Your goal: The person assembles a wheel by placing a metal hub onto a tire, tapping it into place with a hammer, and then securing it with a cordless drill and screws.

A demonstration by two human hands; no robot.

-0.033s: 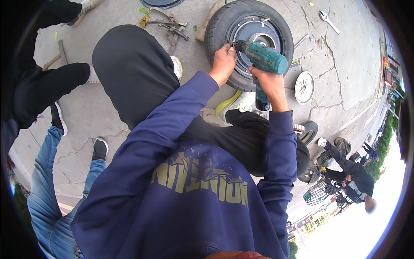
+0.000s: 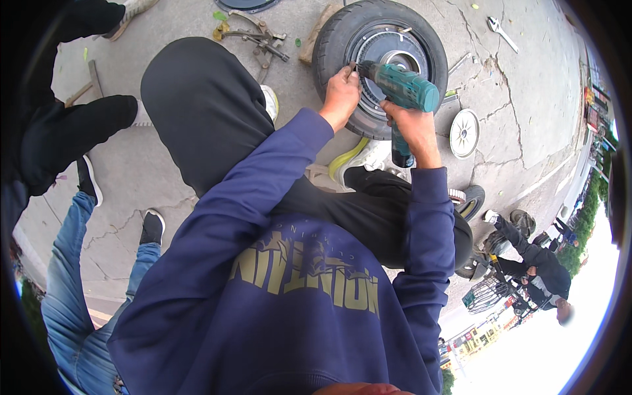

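Note:
My right hand [image 2: 409, 125] is wrapped round the grip of a teal cordless drill [image 2: 409, 89], its body lying over the wheel hub and its nose pointing left. At the drill's nose my left hand [image 2: 342, 95] is closed in a pinch; what sits between its fingertips is too small to make out. Beneath both hands lies a wheel with a black rubber tyre [image 2: 330, 49]. Its dark round hub cover [image 2: 374, 47] has a ring of small fasteners and a pale metal ring at the centre. The drill and fingers hide part of the cover.
On the cracked concrete lie a metal puller [image 2: 260, 41], an adjustable wrench [image 2: 503, 34], a pale round metal cover [image 2: 465, 133] and a wooden block [image 2: 318, 33]. Another small tyre [image 2: 471, 201] is near my right knee. Bystanders' legs [image 2: 69, 263] stand at left; a person [image 2: 550, 276] is at far right.

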